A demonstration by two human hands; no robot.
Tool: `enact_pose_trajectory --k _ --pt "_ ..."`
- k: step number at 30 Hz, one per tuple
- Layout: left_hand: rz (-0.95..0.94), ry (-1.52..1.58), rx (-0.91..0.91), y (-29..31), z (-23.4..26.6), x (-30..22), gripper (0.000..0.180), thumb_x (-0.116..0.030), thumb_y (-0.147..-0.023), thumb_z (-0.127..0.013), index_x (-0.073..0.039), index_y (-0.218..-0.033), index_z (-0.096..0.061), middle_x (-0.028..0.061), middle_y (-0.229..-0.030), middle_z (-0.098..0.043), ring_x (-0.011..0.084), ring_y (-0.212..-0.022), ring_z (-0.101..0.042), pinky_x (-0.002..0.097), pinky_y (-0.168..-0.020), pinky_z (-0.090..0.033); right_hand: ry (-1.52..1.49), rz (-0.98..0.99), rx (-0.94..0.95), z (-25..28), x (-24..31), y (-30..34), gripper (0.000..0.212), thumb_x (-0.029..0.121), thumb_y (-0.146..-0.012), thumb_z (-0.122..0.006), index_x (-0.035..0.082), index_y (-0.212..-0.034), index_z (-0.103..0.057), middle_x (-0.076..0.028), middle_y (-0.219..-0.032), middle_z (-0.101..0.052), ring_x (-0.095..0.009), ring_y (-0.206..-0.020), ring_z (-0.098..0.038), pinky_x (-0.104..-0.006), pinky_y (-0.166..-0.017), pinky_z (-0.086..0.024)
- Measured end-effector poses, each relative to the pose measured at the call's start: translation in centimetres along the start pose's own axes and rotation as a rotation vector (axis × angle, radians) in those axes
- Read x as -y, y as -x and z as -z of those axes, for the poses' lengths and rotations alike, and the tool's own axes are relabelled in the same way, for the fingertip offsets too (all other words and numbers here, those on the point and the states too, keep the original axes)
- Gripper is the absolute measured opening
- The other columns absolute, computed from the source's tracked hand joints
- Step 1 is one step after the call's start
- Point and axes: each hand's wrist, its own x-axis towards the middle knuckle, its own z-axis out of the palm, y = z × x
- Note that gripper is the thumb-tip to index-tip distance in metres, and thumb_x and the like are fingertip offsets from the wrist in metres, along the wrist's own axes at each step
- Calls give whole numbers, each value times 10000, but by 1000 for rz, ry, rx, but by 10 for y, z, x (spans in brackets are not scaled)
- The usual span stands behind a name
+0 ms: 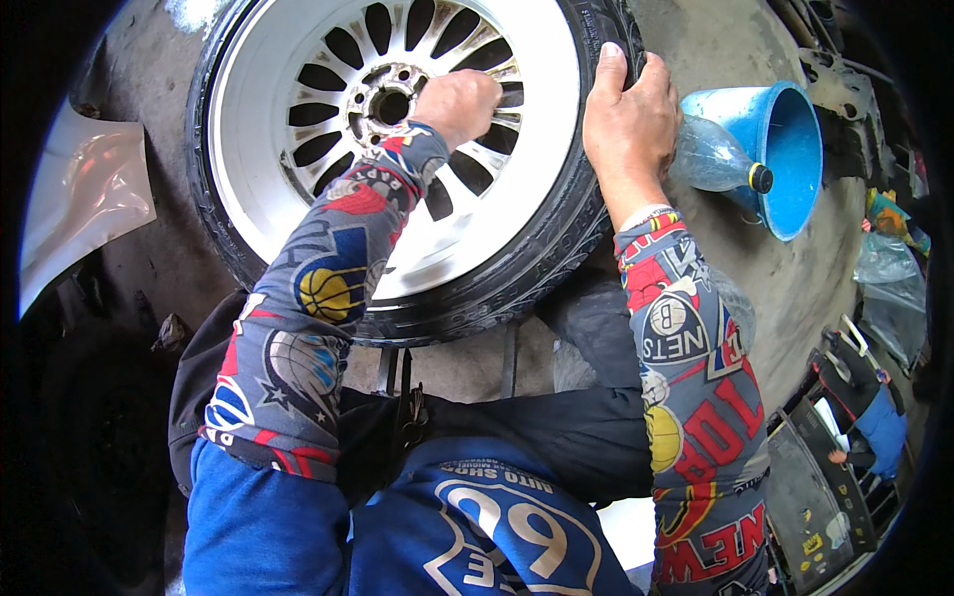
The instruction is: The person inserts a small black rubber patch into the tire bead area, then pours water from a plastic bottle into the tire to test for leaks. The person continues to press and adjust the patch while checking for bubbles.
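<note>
**Both hands on the wheel**

I see a black rubber tyre on a white multi-spoke alloy rim [397,149] lying flat on the grey concrete floor [715,50], filling the upper left of my view, directly in front of my knees. My left hand [455,102] is closed into a fist over the spokes just right of the hub [390,104]; I cannot tell whether anything is inside the fist. My right hand [628,109] lies on the tyre's right edge, fingers together and curled over the tread, thumb on the sidewall, gripping the rubber. Both forearms wear tight sleeves printed with colourful sports logos.

Just beside my right hand, to its right, a clear plastic bottle with a dark cap [714,159] lies on its side, its neck reaching into a blue plastic funnel [780,149] that rests tilted on the floor. A pale car body panel [79,199] shows at the left edge. At the lower right, well apart from the wheel, another person in blue [879,422] crouches near dark equipment.
</note>
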Motion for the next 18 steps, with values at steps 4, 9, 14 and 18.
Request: enact_pose_trajectory --k 4,9,14,18 --pt "-71 117 -67 2 -3 0 146 -147 -845 -639 -56 -861 -753 189 -858 -727 365 -858 -737 459 -735 -603 -1 13 -13 1 0 0 624 510 -1024 -521 2 -1386 -529 -244 -1444 -547 -467 -1306 -527 -538 -1095 -443" --pt "45 105 55 -1 1 -1 130 -137 -827 -658 -72 -879 -757 183 -854 -724 370 -845 -721 459 -751 -590 -1 -6 7 2 2 -1 627 503 -1024 -527 -2 -1396 -523 -244 -1445 -548 -466 -1313 -519 -535 -1096 -439" --pt "248 501 203 -4 4 3 180 -145 -852 -662 -37 -946 -769 185 -937 -757 362 -888 -731 425 -819 -574 13 -11 1 2 4 -2 622 493 -1027 -532 -15 -1385 -529 -263 -1423 -558 -468 -1312 -519 -523 -1112 -425" --pt "287 484 64 -1 0 -4 191 -152 -840 -687 -58 -986 -766 179 -1010 -754 351 -975 -719 421 -891 -552 -1 -2 20 3 3 -3 630 505 -1028 -522 -13 -1386 -529 -261 -1426 -556 -465 -1316 -519 -523 -1112 -427"
